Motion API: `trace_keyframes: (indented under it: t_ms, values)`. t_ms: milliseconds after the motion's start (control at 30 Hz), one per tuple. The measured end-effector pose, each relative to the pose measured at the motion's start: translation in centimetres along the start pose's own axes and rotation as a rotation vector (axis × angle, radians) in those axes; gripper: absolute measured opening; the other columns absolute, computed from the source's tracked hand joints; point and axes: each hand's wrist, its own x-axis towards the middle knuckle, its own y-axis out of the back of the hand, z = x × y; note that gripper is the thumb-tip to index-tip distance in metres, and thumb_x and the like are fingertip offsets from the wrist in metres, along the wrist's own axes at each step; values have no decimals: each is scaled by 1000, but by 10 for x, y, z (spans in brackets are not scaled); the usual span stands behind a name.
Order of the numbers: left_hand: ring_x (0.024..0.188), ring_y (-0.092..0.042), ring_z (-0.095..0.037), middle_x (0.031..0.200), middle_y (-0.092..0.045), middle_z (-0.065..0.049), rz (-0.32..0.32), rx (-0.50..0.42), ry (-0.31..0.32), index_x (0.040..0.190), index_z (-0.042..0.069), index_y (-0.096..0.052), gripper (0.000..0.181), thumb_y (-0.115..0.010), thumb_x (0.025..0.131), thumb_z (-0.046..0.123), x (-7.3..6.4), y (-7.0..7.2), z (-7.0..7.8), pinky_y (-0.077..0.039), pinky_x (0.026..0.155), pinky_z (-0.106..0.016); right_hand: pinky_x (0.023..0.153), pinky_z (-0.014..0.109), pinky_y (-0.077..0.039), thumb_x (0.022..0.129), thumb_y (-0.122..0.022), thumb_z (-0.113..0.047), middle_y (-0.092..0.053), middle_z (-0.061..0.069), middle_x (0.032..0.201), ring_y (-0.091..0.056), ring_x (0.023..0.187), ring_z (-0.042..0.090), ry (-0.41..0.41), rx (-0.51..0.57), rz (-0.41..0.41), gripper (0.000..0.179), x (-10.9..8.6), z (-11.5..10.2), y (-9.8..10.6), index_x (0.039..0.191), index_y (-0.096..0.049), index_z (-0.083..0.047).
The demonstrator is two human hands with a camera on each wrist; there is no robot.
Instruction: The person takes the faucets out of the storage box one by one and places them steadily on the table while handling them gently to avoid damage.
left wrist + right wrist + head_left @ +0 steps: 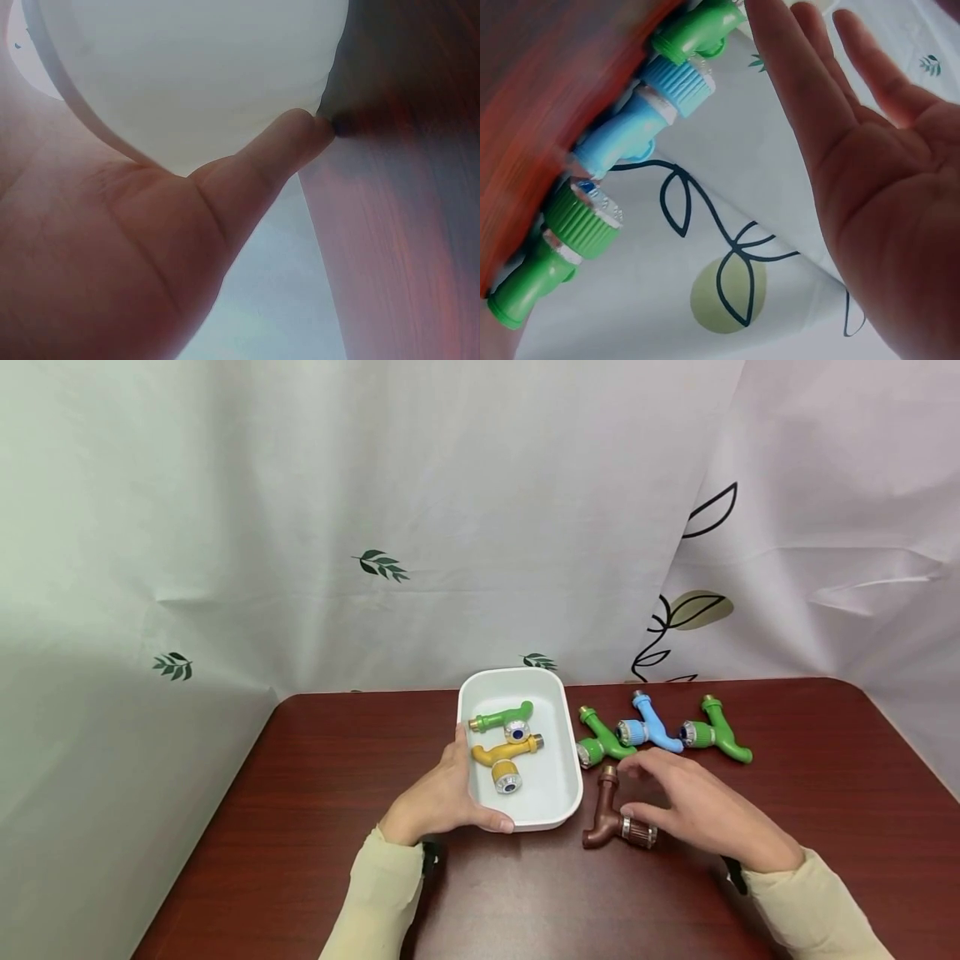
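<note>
My left hand [438,793] grips the near left corner of a white plastic tray [551,806], with the thumb along the front wall and the fingers at the left side. That thumb presses against the tray wall [195,82] in the left wrist view. Inside the tray lie a green faucet [498,718] and a yellow faucet [504,758]. My right hand [693,802] hovers beside a brown faucet [604,810], thumb and fingers apart with nothing between them. In the right wrist view this hand [885,172] has loosely extended fingers; the brown faucet is out of that view.
Behind the right hand, a green faucet [603,742], a blue faucet [648,724] and another green faucet [717,731] lie in a row on the dark red wooden table [315,810]. A white leaf-patterned curtain [465,527] hangs along the table's back edge.
</note>
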Motion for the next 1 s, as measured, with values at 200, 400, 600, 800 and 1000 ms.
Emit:
trace_keyframes:
  t_ms: [200,400,600,800,1000]
  values:
    - [115,-50,-27,141,-38,-18,-2,-3,1,160,8,12,157,-99,54,46,-1,-1,-1,-44,97,-41,84,42,-53,88,-79,-24,-64,3,114,-65,102,18,2,-11,86,38,2,-7,-3,121,-64,-10]
    - [117,-49,-27,141,-39,-17,1,-12,-15,160,10,11,157,-99,54,46,0,-1,-1,-44,97,-41,82,42,-53,89,-78,-20,-64,5,116,-66,99,19,-2,-16,131,37,6,-13,-3,121,-64,-7]
    - [113,-50,-26,138,-40,-17,3,-4,-14,160,11,11,157,-99,54,46,0,0,0,-46,94,-40,81,42,-54,89,-78,-18,-63,5,116,-68,98,19,18,-6,183,36,8,-18,-3,121,-63,-10]
    - [110,-52,-25,138,-40,-17,0,8,3,160,13,13,158,-99,55,48,-1,-1,1,-46,93,-40,84,46,-53,91,-76,-19,-61,8,123,-67,102,25,13,16,199,37,15,-27,-4,124,-63,-9]
    - [110,-53,-25,137,-41,-17,-2,7,5,160,13,13,158,-99,54,47,0,-1,1,-47,93,-40,82,42,-53,89,-79,-19,-61,4,120,-64,99,21,28,26,213,38,22,-38,-8,123,-63,-12]
